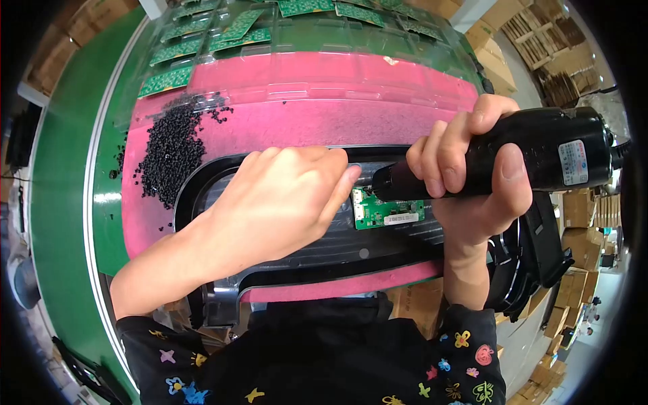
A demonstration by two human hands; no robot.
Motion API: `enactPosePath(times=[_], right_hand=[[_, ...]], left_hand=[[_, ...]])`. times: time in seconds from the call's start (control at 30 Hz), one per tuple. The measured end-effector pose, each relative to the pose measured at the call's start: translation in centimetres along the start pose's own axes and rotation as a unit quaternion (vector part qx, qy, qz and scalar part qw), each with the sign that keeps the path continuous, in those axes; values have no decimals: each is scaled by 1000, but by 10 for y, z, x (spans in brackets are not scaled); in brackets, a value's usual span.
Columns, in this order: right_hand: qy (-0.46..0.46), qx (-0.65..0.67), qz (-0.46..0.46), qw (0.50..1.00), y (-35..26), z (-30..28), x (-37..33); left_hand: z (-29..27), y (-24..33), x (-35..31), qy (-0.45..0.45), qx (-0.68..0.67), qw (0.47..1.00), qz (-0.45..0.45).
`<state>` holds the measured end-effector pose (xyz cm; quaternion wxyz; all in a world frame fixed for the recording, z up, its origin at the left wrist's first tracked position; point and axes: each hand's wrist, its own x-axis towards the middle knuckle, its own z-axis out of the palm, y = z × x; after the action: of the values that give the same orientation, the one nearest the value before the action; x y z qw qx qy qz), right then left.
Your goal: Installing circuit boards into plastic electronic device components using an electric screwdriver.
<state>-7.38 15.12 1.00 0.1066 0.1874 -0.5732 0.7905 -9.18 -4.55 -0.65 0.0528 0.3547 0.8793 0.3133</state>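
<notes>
My right hand (455, 152) is wrapped round a black electric screwdriver (540, 145) held nearly level, its tip pointing left. Below that tip lies a small green circuit board (371, 214) with a white connector, inside a long black plastic housing (378, 260). My left hand (287, 196) is closed over the housing, thumb and fingers pinched just left of the screwdriver's tip. Whatever the pinch holds, if anything, is hidden. The tip's exact contact with the board cannot be made out.
A heap of small black screws (169, 152) lies on the pink mat (256, 125), left of the housing. Clear plastic trays (290, 91) stand behind, with several green circuit boards (169, 81) at the back. More black housings (533, 243) are stacked at right; cardboard boxes (580, 229) lie beyond.
</notes>
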Motion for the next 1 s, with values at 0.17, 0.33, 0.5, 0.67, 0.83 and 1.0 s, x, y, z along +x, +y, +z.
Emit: enactPosePath(times=[0.17,0.33,0.5,0.67,0.83,1.0], right_hand=[[-95,-87,21,992,0,7,14],[-99,-105,63,988,1,15,22],[-117,-112,18,987,10,14,20],[-52,1,-23,998,2,8,-4],[-85,120,-86,985,-29,4,-6],[-69,167,-105,978,-30,2,-9]], left_hand=[[10,-6,-2,26,-33,999,15],[5,-12,-6,-9,-41,998,48],[8,-18,-8,-1,-76,996,40],[8,-17,-5,-30,-55,996,59],[7,-11,-6,-10,-10,990,141],[12,-12,-3,24,-29,978,207]])
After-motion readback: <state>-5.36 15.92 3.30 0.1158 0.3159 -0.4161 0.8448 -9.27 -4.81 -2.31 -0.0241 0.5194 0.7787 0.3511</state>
